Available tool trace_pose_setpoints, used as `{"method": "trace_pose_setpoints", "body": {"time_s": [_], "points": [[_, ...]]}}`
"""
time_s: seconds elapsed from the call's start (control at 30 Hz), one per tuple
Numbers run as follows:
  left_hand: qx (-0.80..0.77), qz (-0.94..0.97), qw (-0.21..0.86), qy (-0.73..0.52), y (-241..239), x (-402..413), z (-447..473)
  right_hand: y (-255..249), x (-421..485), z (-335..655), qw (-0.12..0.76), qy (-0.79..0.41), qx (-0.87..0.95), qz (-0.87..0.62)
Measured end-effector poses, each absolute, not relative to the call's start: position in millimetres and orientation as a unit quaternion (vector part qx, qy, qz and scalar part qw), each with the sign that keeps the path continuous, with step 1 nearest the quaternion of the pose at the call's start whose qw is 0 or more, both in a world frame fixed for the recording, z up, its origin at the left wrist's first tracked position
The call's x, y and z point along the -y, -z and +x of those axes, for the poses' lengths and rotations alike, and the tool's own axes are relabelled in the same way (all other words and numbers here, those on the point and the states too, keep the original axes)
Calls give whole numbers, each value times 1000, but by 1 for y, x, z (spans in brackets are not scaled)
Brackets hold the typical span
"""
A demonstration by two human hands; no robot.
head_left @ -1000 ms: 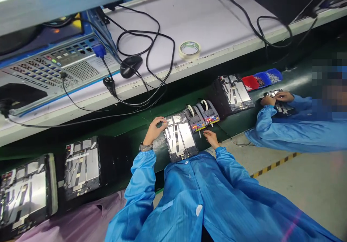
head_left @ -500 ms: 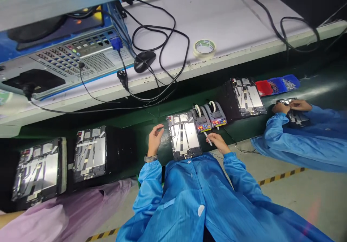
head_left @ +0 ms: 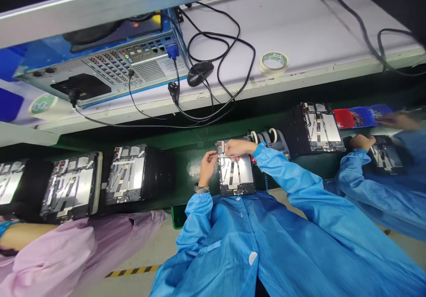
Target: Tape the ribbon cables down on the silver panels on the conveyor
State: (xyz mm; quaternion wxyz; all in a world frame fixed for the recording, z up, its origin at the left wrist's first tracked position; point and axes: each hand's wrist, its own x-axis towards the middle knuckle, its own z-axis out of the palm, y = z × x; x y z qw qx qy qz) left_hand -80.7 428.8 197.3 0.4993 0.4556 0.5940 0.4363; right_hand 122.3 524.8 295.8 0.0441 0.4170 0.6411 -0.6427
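A white bench point(head_left: 282, 26) ran across the top of the view, carrying a desktop computer case point(head_left: 133, 68) on its side, tangled black cables point(head_left: 253, 60), a computer mouse point(head_left: 199, 73) and a roll of masking tape point(head_left: 273, 63). Below it lay a green conveyor belt point(head_left: 196, 168) holding a row of open tablet frames point(head_left: 126, 175), with two tape dispensers point(head_left: 274, 139) just beyond the person's right sleeve. A co-worker in a blue smock point(head_left: 372, 195) worked at the right beside red and blue parts trays point(head_left: 361, 116), and a pink-sleeved person point(head_left: 49, 252) sat at the lower left.

The person's tablet frame point(head_left: 236, 175) lay on the belt directly in front of their blue smock point(head_left: 266, 239). Their left hand point(head_left: 208, 167) and right hand point(head_left: 238, 147) had closed in on its upper-left corner, fingers curled; whether they gripped it or something small could not be told.
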Motion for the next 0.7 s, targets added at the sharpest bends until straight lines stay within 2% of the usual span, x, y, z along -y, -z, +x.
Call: {"method": "trace_pose_setpoints", "body": {"time_s": [0.17,0.7], "points": [[-586,427,513,-460,-202,-429,-78,-297,-535,118,111,603,-661,432],[-593,437,518,-435,-210,-432,-77,-327,-528,106,159,541,-691,453]]}}
